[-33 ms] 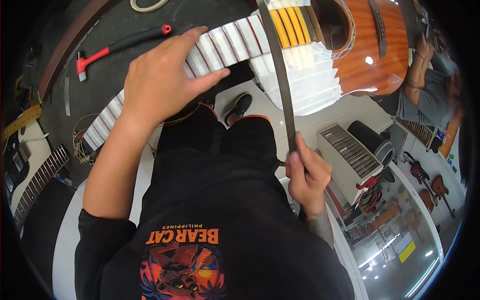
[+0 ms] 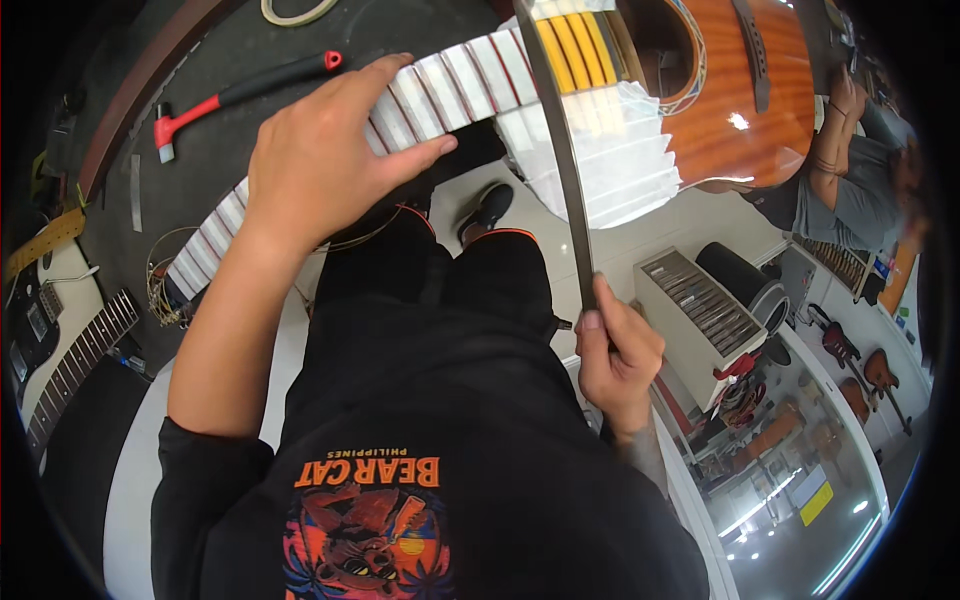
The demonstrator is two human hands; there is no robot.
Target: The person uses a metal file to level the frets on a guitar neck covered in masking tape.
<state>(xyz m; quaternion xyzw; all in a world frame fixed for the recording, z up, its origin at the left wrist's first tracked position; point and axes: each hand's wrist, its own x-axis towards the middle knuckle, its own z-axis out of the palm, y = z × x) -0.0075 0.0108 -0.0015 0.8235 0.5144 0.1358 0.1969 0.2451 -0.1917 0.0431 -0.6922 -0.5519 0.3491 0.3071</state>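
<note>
An acoustic guitar's glossy brown body [image 2: 770, 135] is at the upper right. White tape strips cover its neck [image 2: 480, 75], leaving thin lines of fret between them, and yellow strips [image 2: 580, 50] lie near the soundhole. More white tape [image 2: 620, 165] protects the body's edge. My left hand [image 2: 325, 150] is closed around the neck, thumb on the near edge and fingers over the far side. In my right hand [image 2: 620, 355] is one end of a long, flat, dark metal file [image 2: 565, 150], which crosses the fretboard beside the yellow strips. Its far end runs up to the picture's top.
A red and black hammer [image 2: 240, 100] and a tape roll [image 2: 295, 8] lie on the dark bench top, with coiled strings [image 2: 165, 280] below. An electric guitar [image 2: 60, 300] stands at left. At right are a file box [image 2: 695, 300], a glass case [image 2: 800, 480] and another person [image 2: 850, 190].
The file and my right hand have shifted very slightly, the hand a little downward. My left hand keeps its place on the neck.
</note>
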